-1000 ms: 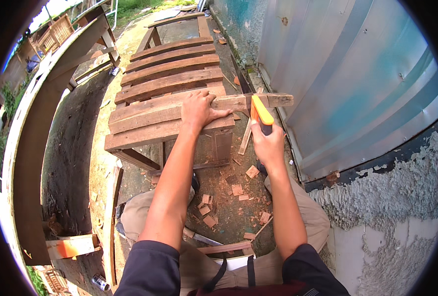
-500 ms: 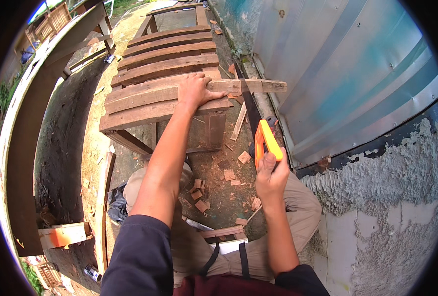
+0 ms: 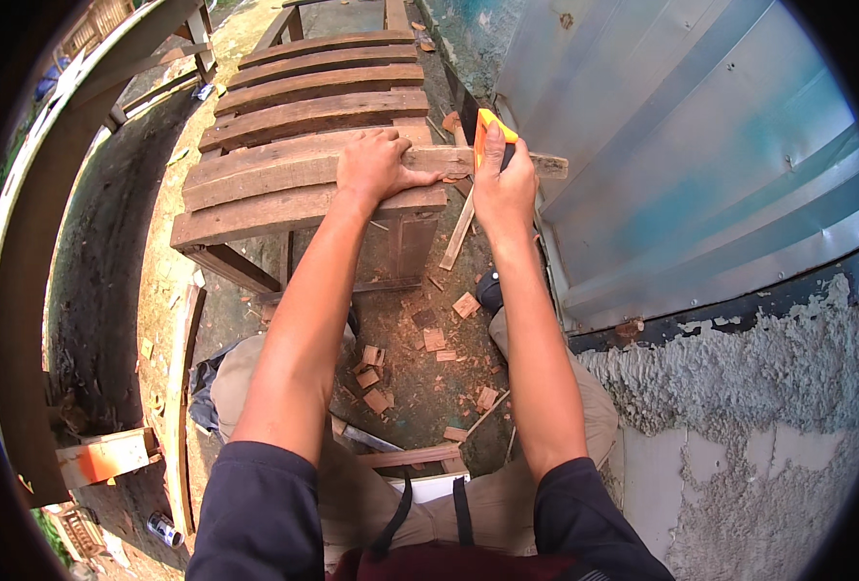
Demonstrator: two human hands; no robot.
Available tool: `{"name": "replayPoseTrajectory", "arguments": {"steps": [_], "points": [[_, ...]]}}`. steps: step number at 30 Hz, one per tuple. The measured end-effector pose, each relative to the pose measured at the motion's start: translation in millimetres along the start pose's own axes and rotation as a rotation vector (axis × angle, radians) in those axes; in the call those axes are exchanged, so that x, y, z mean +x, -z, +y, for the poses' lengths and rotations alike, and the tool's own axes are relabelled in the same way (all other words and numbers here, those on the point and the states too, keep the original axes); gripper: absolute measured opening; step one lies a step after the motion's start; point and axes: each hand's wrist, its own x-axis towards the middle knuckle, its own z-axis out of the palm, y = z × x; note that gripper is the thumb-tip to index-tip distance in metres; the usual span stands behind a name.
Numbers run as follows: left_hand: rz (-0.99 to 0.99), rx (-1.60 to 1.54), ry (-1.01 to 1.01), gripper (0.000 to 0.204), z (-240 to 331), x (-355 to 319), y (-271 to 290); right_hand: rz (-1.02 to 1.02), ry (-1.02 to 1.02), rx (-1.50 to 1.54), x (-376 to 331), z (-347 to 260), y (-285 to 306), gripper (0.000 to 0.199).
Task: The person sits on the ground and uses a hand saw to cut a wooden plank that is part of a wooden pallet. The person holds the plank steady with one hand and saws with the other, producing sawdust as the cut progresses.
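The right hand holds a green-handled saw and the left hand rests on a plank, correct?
Almost: the head view shows the saw has a yellow-orange handle, not green. The right hand holds it, and the left hand rests on a plank.

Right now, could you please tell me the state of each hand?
Left hand: open, laid over the wooden plank, thumb spread.
Right hand: closed, holding the orange-handled saw by its handle.

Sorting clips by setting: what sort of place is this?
Likely an outdoor woodworking spot: a saw, scattered offcuts and sunlit ground suggest it.
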Motion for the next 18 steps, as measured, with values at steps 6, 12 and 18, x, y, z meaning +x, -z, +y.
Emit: {"name": "replayPoseTrajectory", "arguments": {"steps": [6, 12, 18], "points": [[-0.063, 0.003, 0.021, 0.077, -5.3, -4.9, 5.4, -0.063, -0.117, 0.134, -103.4, -1.0, 49.7, 0.049], [-0.051, -0.041, 0.028, 0.077, 1.8, -7.6, 6.7, -0.058, -0.166, 0.281, -219.4, -13.5, 127.9, 0.054], [-0.041, -0.042, 0.010, 0.076, 2.8, -6.8, 9.2, 0.012, -0.035, 0.138, -81.6, 10.7, 46.3, 0.048]]}}
